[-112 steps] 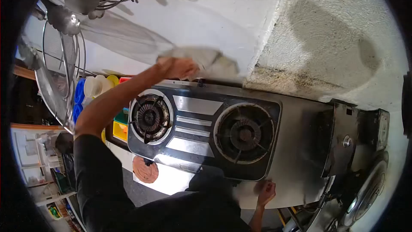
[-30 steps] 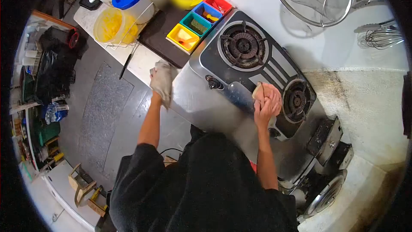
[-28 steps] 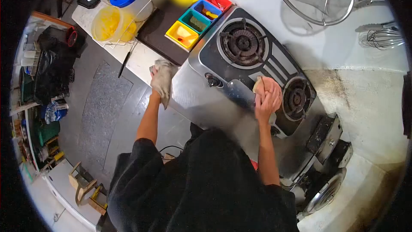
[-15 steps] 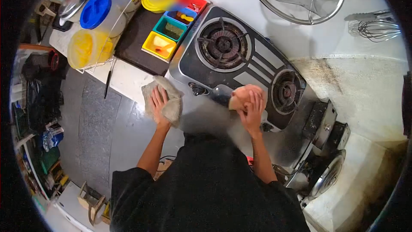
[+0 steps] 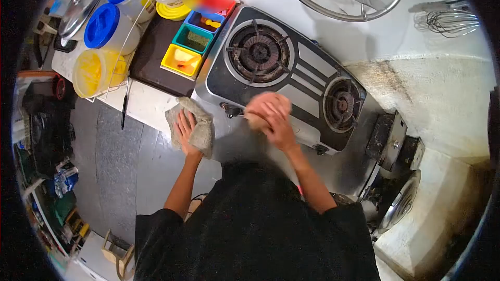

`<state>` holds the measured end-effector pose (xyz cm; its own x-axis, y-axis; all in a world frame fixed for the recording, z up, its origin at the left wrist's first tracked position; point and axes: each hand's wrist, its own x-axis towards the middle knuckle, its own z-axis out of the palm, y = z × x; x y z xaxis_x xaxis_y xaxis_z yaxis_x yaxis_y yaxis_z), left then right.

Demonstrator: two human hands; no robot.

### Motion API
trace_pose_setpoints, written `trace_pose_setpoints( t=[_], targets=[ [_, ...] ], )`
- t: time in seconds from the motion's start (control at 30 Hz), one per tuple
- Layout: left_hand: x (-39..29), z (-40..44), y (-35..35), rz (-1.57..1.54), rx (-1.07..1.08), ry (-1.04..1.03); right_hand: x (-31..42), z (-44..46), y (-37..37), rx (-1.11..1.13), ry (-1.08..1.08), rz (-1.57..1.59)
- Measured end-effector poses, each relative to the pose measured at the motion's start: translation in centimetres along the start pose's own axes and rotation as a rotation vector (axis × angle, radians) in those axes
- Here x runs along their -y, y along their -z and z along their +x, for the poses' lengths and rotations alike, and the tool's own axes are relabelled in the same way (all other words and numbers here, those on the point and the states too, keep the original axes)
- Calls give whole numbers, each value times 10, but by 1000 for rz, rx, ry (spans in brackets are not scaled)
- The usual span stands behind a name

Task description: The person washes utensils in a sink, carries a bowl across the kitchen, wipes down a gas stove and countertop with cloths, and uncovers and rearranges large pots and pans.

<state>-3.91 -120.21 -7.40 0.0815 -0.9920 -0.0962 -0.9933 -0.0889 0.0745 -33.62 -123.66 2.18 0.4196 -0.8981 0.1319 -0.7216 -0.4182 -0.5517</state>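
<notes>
My left hand [image 5: 187, 132] lies with its fingers stretched out flat on a folded grey-beige cloth [image 5: 201, 138] at the counter's front edge. The thumb is hard to make out. My right hand [image 5: 279, 129] is closed on a pinkish cloth [image 5: 266, 105], slightly smeared by motion, over the front edge of a two-burner gas stove [image 5: 307, 96]. Left of that cloth is a black stove knob [image 5: 230, 110]. Another knob [image 5: 320, 149] sits on the stove's front at the right.
Yellow [image 5: 181, 60], green [image 5: 193, 39] and blue seasoning boxes [image 5: 206, 21] stand on a dark tray [image 5: 156, 67]. Blue-lidded tubs [image 5: 101, 26] are at left. A large strainer [image 5: 359, 18] and a whisk [image 5: 452, 22] lie behind. A knife-like tool [image 5: 125, 105] hangs over the counter edge.
My right hand has moved left along the stove's front with the pinkish cloth, towards the left knob. My left hand stays on the grey cloth. The whole view has shifted slightly.
</notes>
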Motion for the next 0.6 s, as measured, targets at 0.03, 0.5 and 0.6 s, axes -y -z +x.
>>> trace_pose_setpoints(
  t=[0.03,0.5,0.6],
  targets=[
    [-1,0,2,-23,14,11,-7,-24,16,-13,-77,-36],
    [-5,-3,9,-3,-42,21,7,6,-27,-52,144,-200],
    [-5,2,11,-25,-49,18,-19,-57,-1,76,84,-238]
  ],
)
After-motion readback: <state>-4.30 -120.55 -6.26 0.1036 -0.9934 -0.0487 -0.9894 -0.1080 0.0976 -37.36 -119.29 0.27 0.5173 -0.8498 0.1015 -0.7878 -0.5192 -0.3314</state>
